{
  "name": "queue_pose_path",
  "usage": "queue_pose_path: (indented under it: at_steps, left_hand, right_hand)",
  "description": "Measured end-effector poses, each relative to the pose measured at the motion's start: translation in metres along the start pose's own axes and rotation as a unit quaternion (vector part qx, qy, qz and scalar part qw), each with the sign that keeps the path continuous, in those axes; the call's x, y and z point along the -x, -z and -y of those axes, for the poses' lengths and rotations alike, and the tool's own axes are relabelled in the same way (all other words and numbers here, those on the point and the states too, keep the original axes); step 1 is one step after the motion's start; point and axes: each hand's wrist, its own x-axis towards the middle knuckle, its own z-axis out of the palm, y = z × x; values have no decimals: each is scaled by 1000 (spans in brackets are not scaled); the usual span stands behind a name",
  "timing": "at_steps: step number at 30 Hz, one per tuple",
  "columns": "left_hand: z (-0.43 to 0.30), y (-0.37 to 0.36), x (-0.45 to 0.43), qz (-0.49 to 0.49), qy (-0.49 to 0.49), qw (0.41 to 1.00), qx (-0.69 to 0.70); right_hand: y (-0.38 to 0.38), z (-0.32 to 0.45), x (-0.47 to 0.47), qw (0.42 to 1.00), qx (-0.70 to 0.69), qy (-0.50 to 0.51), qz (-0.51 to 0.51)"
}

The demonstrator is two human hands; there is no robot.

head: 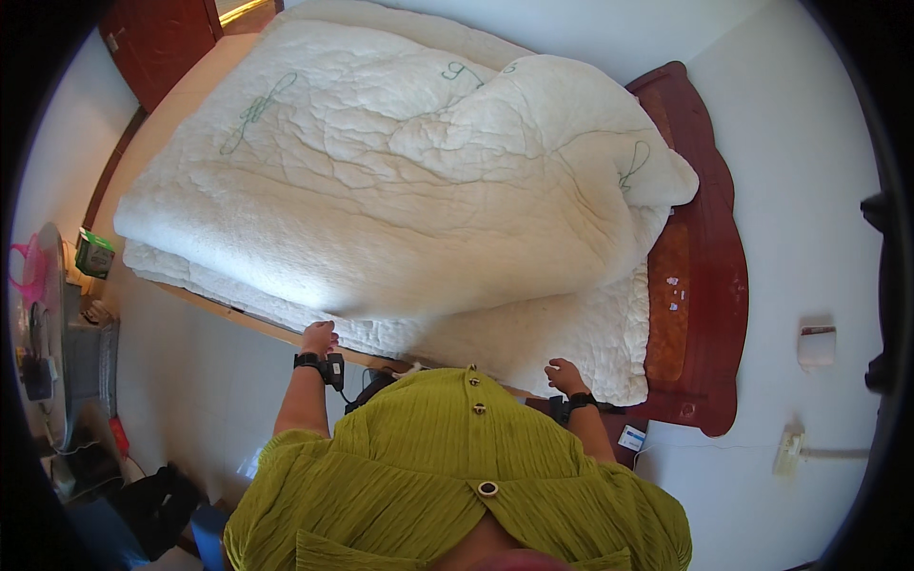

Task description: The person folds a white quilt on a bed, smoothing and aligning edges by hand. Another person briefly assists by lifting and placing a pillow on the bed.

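Observation:
A thick off-white quilt (371,193) with green stitched loops lies partly folded over a bed, its bulky corner bunched towards the headboard. Beneath it, a cream padded layer (521,342) shows along the near side. My left hand (319,337), fingers curled, is at the bed's near edge, close to the quilt's lower fold. Over the padded layer's near right part is my right hand (565,375), also curled. Whether either hand pinches any cloth is hard to make out. Both wrists carry black straps with small devices.
A dark red wooden headboard (714,285) stands on the right against a white wall. On the left is a round table (61,342) with a pink basket (28,268) and a green box (94,253) near it. Dark clothing (161,503) lies at lower left. A small box (631,437) sits beside the headboard.

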Motion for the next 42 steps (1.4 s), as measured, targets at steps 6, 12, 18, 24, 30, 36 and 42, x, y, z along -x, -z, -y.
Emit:
queue_pose_path:
  at_steps: [6, 12, 18, 24, 30, 36, 42]
  left_hand:
    - [-5, 15, -9, 26, -1, 1000, -4]
    - [-18, 6, -9, 31, -22, 999, -11]
    - [-6, -8, 15, -2, -54, 998, -10]
    - [13, -8, 61, -18, -62, 996, -66]
    - [33, 13, 115, -54, -86, 991, -86]
    - [50, 40, 117, -58, -33, 991, -115]
    - [43, 83, 76, -11, -162, 963, -215]
  right_hand:
    - [-14, 50, 28, 999, 5, -38, 3]
    - [-3, 81, 52, 993, -41, -108, 27]
    - [-9, 34, 15, 999, 32, -13, 22]
    - [-28, 7, -25, 997, -29, -33, 64]
    - [-64, 28, -68, 980, 124, 70, 137]
    - [-90, 88, -57, 982, 63, 154, 86]
    - [-114, 71, -47, 980, 39, 193, 6]
